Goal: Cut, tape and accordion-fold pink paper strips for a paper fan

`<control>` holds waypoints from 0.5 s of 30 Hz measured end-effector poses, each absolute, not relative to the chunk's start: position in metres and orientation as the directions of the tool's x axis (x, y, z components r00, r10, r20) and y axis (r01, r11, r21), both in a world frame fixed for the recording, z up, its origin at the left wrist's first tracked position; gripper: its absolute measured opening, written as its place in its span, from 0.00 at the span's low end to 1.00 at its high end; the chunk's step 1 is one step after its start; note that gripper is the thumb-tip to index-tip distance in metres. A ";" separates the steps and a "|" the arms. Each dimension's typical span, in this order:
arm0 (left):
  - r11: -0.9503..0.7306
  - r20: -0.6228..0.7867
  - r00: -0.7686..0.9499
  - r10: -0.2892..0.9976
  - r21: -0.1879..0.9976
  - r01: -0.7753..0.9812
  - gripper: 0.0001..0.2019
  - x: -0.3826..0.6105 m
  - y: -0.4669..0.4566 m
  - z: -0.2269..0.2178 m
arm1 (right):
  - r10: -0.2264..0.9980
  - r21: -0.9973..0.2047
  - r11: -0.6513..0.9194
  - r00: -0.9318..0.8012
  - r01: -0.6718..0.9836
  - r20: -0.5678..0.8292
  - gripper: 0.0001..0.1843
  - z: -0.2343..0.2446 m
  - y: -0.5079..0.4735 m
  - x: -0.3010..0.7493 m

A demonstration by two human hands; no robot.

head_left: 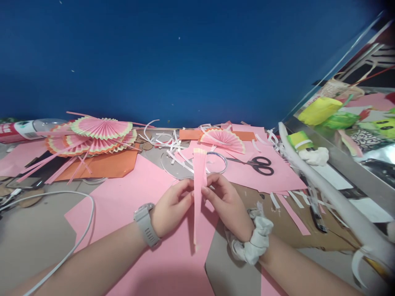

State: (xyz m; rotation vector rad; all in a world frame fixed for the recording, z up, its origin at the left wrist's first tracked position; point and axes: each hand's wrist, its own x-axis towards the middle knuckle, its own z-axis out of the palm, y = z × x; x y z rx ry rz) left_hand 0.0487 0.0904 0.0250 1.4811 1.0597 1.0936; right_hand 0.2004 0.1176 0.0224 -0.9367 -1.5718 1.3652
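Note:
Between my two hands stands a narrow pleated strip of pink paper (199, 172), pale yellow-green at its top edge, its lower end near the table. My left hand (174, 205), with a grey watch at the wrist, pinches its left side. On the other side the fingers of my right hand (225, 201) are closed on the same folded paper; a pale scrunchie circles that wrist. Below lies a large pink paper sheet (138, 255). Just beyond, a pink pleated fan (222, 140) rests near black-handled scissors (262, 165).
Several finished paper fans (98, 133) with pink strips lie at left on orange paper (123, 166). White paper scraps (175, 150) are strewn behind my hands. A white cable (89, 222) loops at left, and a cutter (317, 220) lies at right. A blue wall (179, 61) rises behind.

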 end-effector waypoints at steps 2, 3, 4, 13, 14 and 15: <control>-0.165 0.141 0.181 0.973 0.978 0.127 0.08 0.048 0.091 0.023 | 0.909 -0.993 0.122 -0.403 0.005 0.109 0.06 0.024 0.119 0.201; -0.170 0.147 0.167 0.975 0.977 0.132 0.07 0.047 0.091 0.023 | 0.898 -0.994 0.112 -0.428 0.003 0.100 0.06 0.025 0.120 0.201; -0.170 0.149 0.161 0.976 0.977 0.126 0.07 0.047 0.090 0.022 | 0.886 -0.995 0.102 -0.455 0.003 0.090 0.06 0.026 0.120 0.201; -0.116 0.119 0.039 0.992 0.990 -0.075 0.17 0.047 0.088 0.026 | 0.869 -0.987 0.134 -0.490 0.090 0.073 0.11 0.031 0.118 0.202; -0.118 0.120 0.032 0.992 0.991 -0.065 0.17 0.047 0.088 0.026 | 0.869 -0.983 0.147 -0.489 0.107 0.076 0.13 0.031 0.117 0.202; -0.109 0.111 0.033 0.993 0.993 -0.047 0.16 0.047 0.089 0.026 | 0.870 -0.980 0.159 -0.486 0.122 0.081 0.14 0.031 0.116 0.202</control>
